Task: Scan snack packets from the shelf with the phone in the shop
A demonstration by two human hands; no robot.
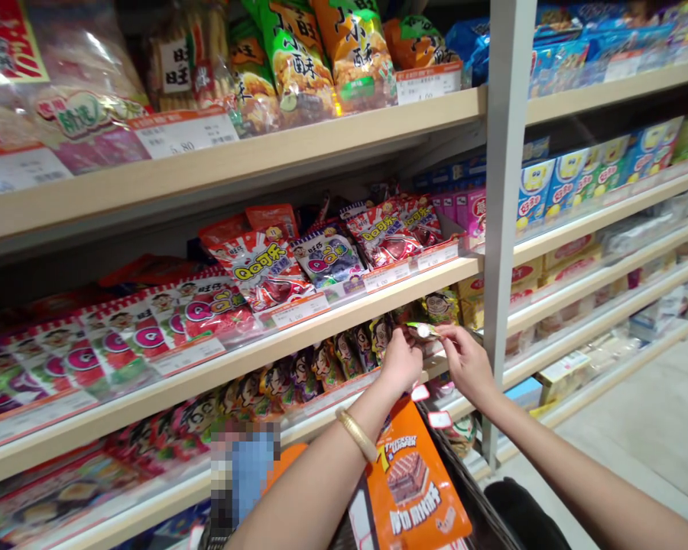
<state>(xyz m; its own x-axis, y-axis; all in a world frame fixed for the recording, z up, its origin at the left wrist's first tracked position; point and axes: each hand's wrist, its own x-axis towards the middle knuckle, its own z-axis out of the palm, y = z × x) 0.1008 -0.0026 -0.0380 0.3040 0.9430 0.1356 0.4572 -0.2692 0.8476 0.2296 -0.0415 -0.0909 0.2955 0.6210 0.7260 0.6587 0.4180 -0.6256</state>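
Observation:
In front of the lower shelf, a small, shiny snack packet (423,330) is held up between both hands. My left hand (402,357), with a gold bangle on its wrist, is closed on the packet's left end. The fingers of my right hand (464,359) pinch its right end. Right behind the hands stands a row of small packets with cartoon faces (344,353). Below my wrists, an orange wafer bag (410,481) lies in a dark basket (475,500). The print on the held packet is too small to read.
Gummy candy bags (261,267) fill the shelf above the hands, its front edge (321,328) close over them. A grey upright post (501,229) stands just right of my right hand. Snack boxes (573,179) line the shelves beyond it, with tiled floor (647,428) at lower right.

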